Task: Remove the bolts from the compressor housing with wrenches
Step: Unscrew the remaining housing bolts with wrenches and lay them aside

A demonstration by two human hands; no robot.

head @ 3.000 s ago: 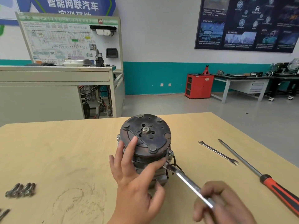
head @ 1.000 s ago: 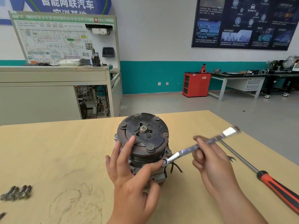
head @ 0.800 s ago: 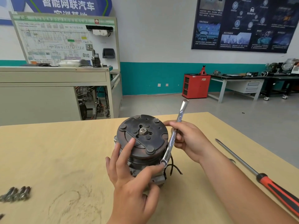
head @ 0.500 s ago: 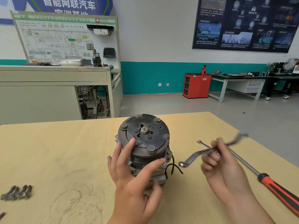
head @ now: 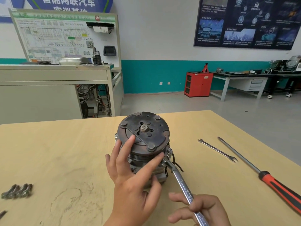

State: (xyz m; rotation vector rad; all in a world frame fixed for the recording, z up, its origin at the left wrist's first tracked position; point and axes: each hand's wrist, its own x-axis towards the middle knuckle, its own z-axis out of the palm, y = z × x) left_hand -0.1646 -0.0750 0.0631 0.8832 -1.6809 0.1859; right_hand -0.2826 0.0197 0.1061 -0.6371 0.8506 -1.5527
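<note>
The compressor (head: 144, 137) stands upright in the middle of the wooden table (head: 65, 152), its rusty clutch plate facing up. My left hand (head: 132, 173) wraps the near side of the housing, fingers spread over the pulley and thumb on the lower body. My right hand (head: 200, 211) grips the shaft of a silver ring wrench (head: 180, 180) at the bottom edge. The wrench's ring end sits on a bolt (head: 164, 160) at the housing's right flange, beside my left index fingertip. A second bolt head (head: 169, 150) shows just above it.
Another slim wrench (head: 217, 150) and a long screwdriver with a red and black handle (head: 262, 173) lie on the table to the right. Several removed bolts (head: 17, 191) lie at the left edge. The table's far edge borders the workshop floor.
My right hand lifted the wrench off the bolt, swung it back toward me and set its ring end on the bolt again. My left hand stayed on the compressor.
</note>
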